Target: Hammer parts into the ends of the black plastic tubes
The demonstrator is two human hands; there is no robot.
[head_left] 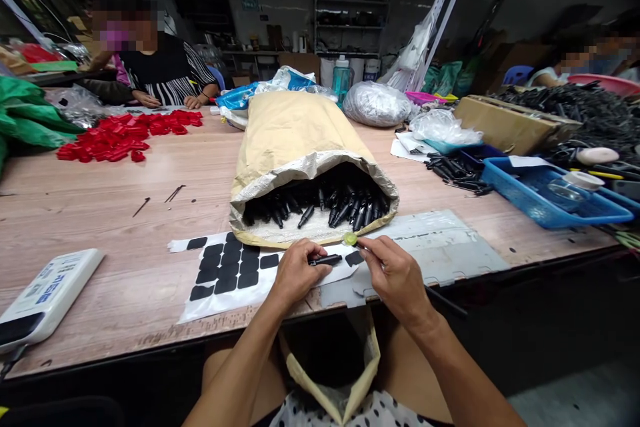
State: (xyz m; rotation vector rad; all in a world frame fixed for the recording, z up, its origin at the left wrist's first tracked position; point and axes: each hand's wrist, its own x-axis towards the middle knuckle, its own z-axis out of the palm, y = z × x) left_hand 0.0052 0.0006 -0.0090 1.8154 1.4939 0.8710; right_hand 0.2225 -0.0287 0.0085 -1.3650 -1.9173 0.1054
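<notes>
My left hand (295, 275) is closed around a short black pen-shaped piece (325, 259), which lies level and points to the right. Between the thumb and fingers of my right hand (397, 273) is a small yellow-green round piece (350, 239); whether it has a handle is hidden. Under both hands lies a white backing sheet (273, 280) with rows of black rounded-square stickers (230, 259). One black sticker (354, 258) sits near my right fingertips. Just beyond, a tan sack (300, 123) lies with its mouth towards me, holding many similar black pieces (345, 203).
Red pieces (120, 137) are heaped at the left, near a person (165, 73). A white box-shaped device (47, 297) lies front left. To the right are a grey sheet (445, 240), a blue tray (540, 197) and a cardboard box (510, 121). An open bag (333, 390) hangs over my lap.
</notes>
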